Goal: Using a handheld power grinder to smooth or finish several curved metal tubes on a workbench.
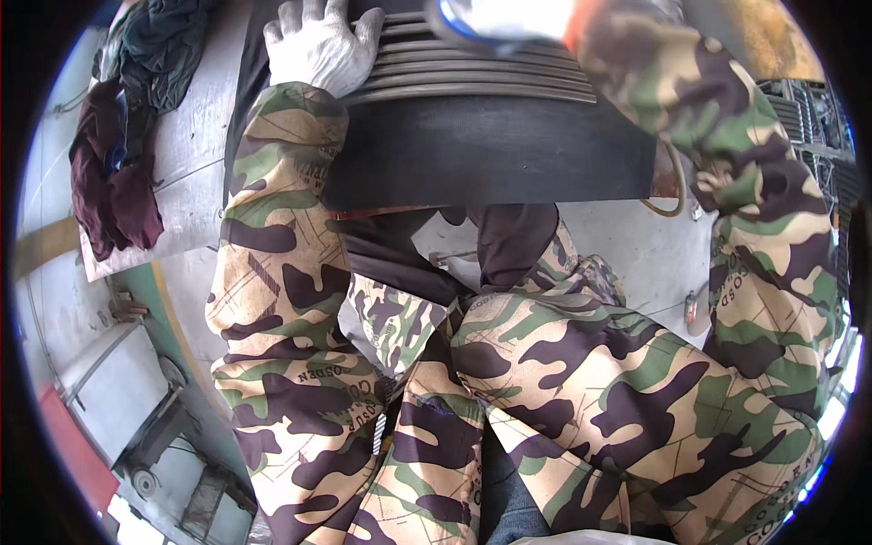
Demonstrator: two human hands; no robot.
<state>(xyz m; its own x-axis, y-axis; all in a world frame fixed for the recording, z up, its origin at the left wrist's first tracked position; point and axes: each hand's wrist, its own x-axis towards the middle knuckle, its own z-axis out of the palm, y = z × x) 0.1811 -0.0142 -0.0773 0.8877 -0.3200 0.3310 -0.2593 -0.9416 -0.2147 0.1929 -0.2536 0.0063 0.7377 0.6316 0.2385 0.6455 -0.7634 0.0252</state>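
My left hand [322, 45], in a white knit glove, lies spread with its fingers apart over the left ends of several long grey metal rods [481, 77]. The rods lie side by side across a black-topped table [490, 150] and bow slightly in this view. My right hand [522, 18] reaches over their right part at the top edge. It shows as a bright, blurred white shape with a blue-edged rim and an orange cuff. Its fingers cannot be made out, nor whether anything is in them. Both sleeves are camouflage cloth.
Dark cloths [113, 173] are draped at the left on a pale surface [191, 136]. A thin hose [674, 182] loops beside the table's right corner. Racked metal parts [808, 118] stand at the far right. Machinery [150, 454] sits at lower left. My camouflage-clad legs are below the table.
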